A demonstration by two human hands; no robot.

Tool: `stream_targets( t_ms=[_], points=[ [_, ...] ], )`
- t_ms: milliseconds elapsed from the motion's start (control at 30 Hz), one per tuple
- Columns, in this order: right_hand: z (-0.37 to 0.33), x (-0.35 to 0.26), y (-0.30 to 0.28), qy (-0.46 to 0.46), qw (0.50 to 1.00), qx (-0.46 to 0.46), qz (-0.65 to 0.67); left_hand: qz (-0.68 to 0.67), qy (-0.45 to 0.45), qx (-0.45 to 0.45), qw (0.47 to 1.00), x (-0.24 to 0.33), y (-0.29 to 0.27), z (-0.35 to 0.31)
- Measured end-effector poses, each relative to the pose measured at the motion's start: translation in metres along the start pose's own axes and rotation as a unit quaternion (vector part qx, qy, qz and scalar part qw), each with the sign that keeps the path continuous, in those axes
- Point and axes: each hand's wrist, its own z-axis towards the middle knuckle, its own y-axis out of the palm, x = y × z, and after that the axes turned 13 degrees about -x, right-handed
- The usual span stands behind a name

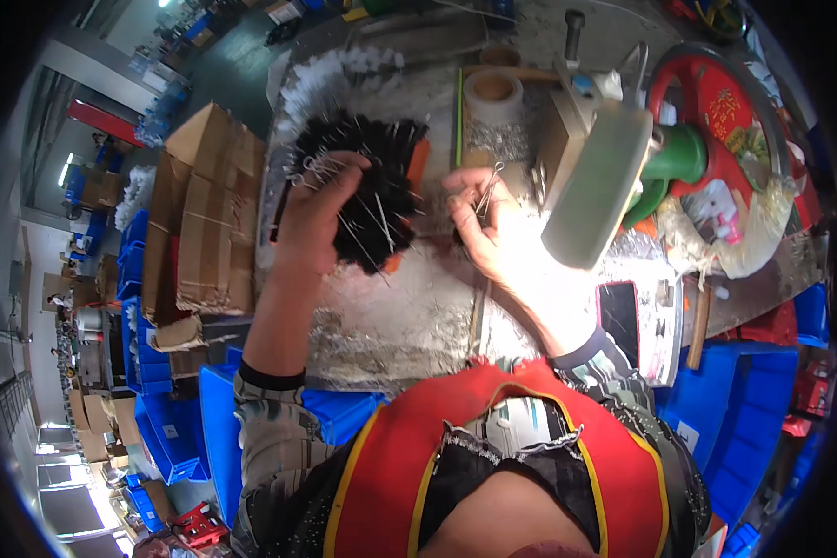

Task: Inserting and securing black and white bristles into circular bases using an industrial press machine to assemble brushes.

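Observation:
My left hand (pixel 318 209) is closed around several thin metal wires with small looped ends (pixel 314 169), at the left edge of a dark pile. That pile is made of black brush-like pieces (pixel 381 200) with thin metal stems sticking out in many directions. To the right of the pile, my right hand (pixel 493 228) pinches a few thin looped wires (pixel 491 186) between thumb and fingers. Its palm lies partly in strong glare. The far ends of the wires in both hands are hard to make out.
A green and red hand-wheel machine (pixel 684 153) stands at right, a pale translucent guard (pixel 597 186) before it. Behind lie white-tipped pieces (pixel 330 79) and a tape roll (pixel 493 93). A phone (pixel 617 316) rests right, a cardboard box (pixel 216 219) left, a blue bin (pixel 730 409) lower right.

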Motion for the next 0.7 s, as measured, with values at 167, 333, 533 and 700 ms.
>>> stream_targets(
  t_ms=[167,333,533,700],
  points=[
    [-0.03,-0.011,0.009,-0.177,0.972,-0.124,-0.095,-0.119,-0.064,0.009,0.991,-0.072,0.018,-0.036],
    [-0.052,0.022,0.024,-0.202,0.943,-0.184,-0.192,-0.144,-0.109,0.057,0.982,-0.118,0.025,-0.055],
    [-0.049,0.009,0.026,-0.13,0.986,-0.043,-0.09,-0.105,-0.087,0.108,0.985,-0.131,0.013,-0.074],
    [-0.028,0.048,0.033,-0.144,0.947,-0.065,-0.278,-0.064,-0.065,0.128,0.988,-0.13,0.018,-0.076]
  ],
)
